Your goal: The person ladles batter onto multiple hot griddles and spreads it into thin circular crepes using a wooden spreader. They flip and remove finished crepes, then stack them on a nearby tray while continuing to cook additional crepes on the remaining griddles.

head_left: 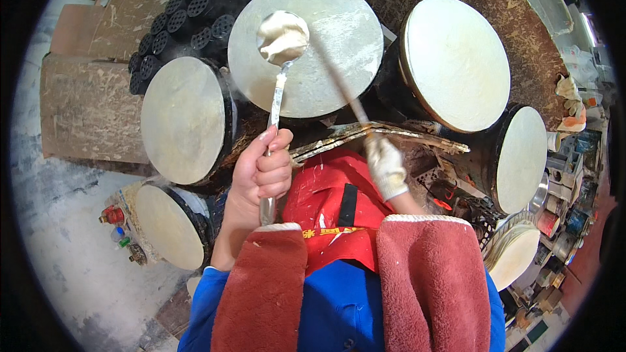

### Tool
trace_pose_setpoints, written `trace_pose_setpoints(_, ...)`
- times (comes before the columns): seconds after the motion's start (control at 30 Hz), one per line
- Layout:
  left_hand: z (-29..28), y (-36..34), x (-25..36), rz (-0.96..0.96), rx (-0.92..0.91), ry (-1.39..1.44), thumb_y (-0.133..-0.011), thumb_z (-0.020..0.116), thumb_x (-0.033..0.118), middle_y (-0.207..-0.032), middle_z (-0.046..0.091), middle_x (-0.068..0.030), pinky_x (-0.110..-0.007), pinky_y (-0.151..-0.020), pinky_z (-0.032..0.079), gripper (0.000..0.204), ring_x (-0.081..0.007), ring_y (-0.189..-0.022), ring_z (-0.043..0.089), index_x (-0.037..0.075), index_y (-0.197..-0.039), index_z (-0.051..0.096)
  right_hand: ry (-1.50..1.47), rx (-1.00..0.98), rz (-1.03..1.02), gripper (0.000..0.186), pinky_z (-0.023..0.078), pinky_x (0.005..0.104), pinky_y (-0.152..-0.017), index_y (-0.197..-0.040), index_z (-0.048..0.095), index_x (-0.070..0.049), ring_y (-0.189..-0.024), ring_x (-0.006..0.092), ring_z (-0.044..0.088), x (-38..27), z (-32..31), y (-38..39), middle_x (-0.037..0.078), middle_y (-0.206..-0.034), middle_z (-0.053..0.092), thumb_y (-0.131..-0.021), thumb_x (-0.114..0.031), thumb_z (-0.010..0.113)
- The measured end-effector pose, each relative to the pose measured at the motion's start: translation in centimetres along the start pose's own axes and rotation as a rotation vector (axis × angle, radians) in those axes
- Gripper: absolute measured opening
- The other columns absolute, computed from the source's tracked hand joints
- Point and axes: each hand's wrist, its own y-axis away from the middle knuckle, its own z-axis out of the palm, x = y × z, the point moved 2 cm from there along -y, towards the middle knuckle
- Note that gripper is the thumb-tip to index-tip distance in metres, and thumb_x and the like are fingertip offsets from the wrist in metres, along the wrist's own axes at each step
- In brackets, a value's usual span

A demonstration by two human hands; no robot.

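Observation:
My bare left hand (266,173) is closed round the handle of a long metal ladle (274,104), whose bowl holds thick white paste (280,36) over the middle round pale griddle plate (342,45). My right hand (385,166), in a pale knit glove, grips a thin wooden-handled rod (345,94); its upper part is motion-blurred and its tip reaches behind or beside the ladle's bowl, so I cannot make the tip out. Below both hands are a red apron (326,195) and a worn curved board edge (417,137).
More round plates stand at left (179,120), lower left (166,228), upper right (456,62) and right (521,156). Black perforated cylinders (195,6) are stacked at upper left. Pale discs (512,254), tubs and tools crowd the right; small bottles (117,234) sit at lower left.

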Motion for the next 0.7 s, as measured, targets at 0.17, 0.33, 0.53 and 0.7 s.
trace_pose_setpoints(0.17,0.5,3.5,1.1,0.038,-0.013,0.042,-0.098,0.028,0.030,-0.044,0.022,0.0085,-0.019,-0.025,0.023,0.027,-0.0019,-0.030,0.020,0.012,-0.078,0.032,-0.328,0.071,-0.008,0.031,0.049,0.0365,-0.072,-0.116,0.055,-0.006,-0.079,0.0320,0.062,-1.0,0.5,-0.3,0.021,-0.087,0.062,-0.085,-0.013,0.052)
trace_pose_setpoints(0.33,1.4,9.4,1.4,0.260,0.077,-0.614,-0.098,0.030,0.027,-0.046,0.021,0.0052,-0.020,-0.027,0.017,0.025,-0.0029,-0.032,0.017,0.010,-0.079,0.030,0.076,0.281,-0.145,0.033,0.047,0.0449,-0.072,-0.117,0.053,-0.011,-0.079,0.0382,0.059,-4.9,-3.4,-6.4,0.023,-0.086,0.060,-0.085,-0.020,0.051)
trace_pose_setpoints(0.53,2.3,8.3,-1.0,-0.071,0.160,-0.149,-0.098,0.028,0.029,-0.046,0.023,0.0064,-0.019,-0.028,0.020,0.028,-0.0027,-0.032,0.019,0.010,-0.077,0.033,0.216,0.309,0.018,0.029,0.046,0.0452,-0.078,-0.108,0.056,-0.007,-0.088,0.0408,0.057,-6.2,-4.2,-11.2,0.025,-0.093,0.060,-0.085,-0.024,0.049)
trace_pose_setpoints(0.7,-0.4,5.6,-2.9,-0.118,0.143,0.103,-0.098,0.027,0.029,-0.044,0.024,0.0074,-0.019,-0.027,0.021,0.028,-0.0021,-0.031,0.022,0.010,-0.079,0.033,-0.168,0.411,-0.037,0.035,0.046,0.0357,-0.080,-0.116,0.054,-0.005,-0.091,0.0307,0.060,-1.8,-3.7,-10.1,0.021,-0.099,0.061,-0.086,-0.021,0.052)
